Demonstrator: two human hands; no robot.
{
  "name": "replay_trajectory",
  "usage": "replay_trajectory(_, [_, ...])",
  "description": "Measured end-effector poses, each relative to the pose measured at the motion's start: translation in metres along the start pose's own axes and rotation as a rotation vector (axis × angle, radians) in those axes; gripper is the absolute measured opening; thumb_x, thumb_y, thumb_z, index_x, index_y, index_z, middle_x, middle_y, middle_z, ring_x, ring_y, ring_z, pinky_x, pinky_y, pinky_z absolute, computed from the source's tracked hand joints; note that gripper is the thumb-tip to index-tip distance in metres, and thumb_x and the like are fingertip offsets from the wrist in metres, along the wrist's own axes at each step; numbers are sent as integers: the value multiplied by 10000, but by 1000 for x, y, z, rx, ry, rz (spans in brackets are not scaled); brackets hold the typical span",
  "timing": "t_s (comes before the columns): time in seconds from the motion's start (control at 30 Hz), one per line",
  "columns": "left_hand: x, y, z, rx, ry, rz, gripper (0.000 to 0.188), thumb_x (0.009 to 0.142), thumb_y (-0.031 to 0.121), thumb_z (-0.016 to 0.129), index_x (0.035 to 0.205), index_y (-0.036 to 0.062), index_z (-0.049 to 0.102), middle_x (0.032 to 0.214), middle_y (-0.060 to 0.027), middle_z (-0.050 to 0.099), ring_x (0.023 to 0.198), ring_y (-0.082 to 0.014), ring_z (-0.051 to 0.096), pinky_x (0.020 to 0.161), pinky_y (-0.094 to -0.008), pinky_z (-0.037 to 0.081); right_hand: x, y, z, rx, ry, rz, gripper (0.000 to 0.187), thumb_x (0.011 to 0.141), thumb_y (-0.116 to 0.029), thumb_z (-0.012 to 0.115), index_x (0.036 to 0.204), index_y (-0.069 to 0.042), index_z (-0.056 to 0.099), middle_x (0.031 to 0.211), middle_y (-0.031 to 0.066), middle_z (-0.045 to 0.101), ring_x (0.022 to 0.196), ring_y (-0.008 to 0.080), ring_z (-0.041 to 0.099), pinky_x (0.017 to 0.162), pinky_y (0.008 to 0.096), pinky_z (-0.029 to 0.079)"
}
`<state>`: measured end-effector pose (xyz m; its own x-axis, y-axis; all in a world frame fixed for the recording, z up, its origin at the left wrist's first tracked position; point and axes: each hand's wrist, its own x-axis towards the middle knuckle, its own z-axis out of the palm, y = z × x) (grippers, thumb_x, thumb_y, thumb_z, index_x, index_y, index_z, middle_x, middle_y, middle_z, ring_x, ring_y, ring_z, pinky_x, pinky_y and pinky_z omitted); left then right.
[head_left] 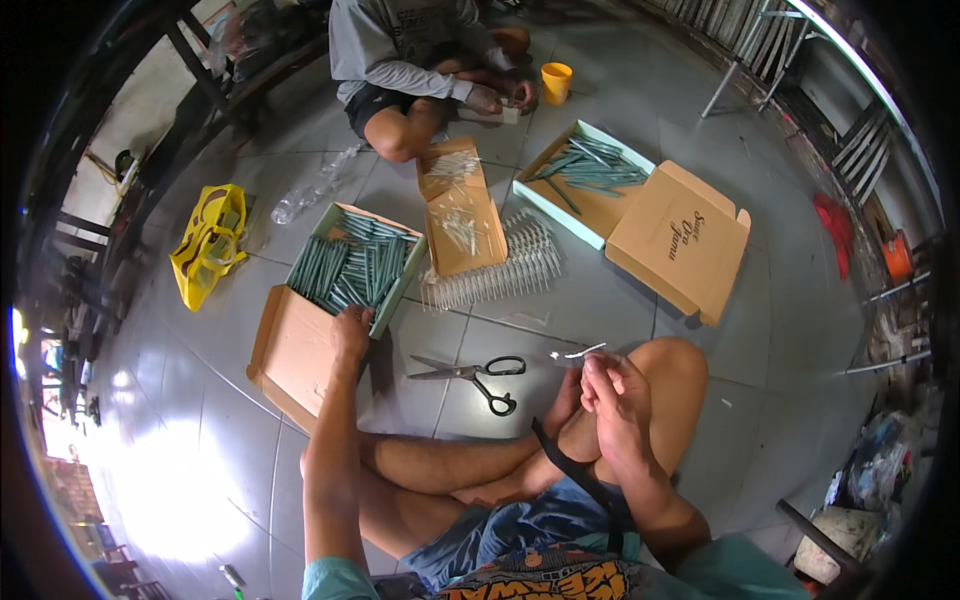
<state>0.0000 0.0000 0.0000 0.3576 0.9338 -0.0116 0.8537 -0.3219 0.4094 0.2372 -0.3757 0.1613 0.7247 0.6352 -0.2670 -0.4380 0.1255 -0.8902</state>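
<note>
Nearest, the right hand (617, 400) pinches a thin white strip (590, 350) between thumb and fingertips, right of the black-handled scissors (468, 372). A little farther, on the left, the left hand (351, 333) reaches to the near edge of an open box (399, 291) of dark green sticks (335, 270), its grip impossible to tell; farther off sits another person (410, 75) beside a yellow cup (556, 84).

two boxes (590, 212), one tray (447, 262), one pair of scissors (464, 373)
</note>
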Motion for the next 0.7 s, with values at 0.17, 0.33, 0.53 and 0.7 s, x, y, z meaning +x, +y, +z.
replay_trajectory(0.17, [-16,11,-25,-315,120,33,259,852,209,719,971,-20,710,793,-150,730,699,-244,707,649,-348,543,-5,5,2,12,-13,-3,112,951,-93,637,1018,-3,626,791,11,568,614,65,472,541,209,389])
replay_trajectory(0.33, [-23,24,-44,-527,253,10,236,847,185,718,953,-25,720,789,-134,726,711,-200,697,668,-304,534,-13,14,1,-3,-41,15,105,949,-89,639,1012,-5,629,793,14,576,615,67,480,537,212,386])
replay_trajectory(0.53, [-20,20,-40,-355,194,-51,256,828,213,720,958,-8,718,820,-132,730,756,-216,705,704,-329,537,-19,6,-2,-2,-47,5,112,944,-89,646,1014,-3,631,783,15,576,608,72,488,530,214,378])
replay_trajectory(0.7, [-11,-27,-10,-326,255,-55,263,810,216,715,967,5,721,863,-140,732,799,-253,713,738,-365,546,-20,7,2,-66,-35,-19,125,954,-118,634,1000,-3,622,751,11,558,598,66,473,525,215,366])
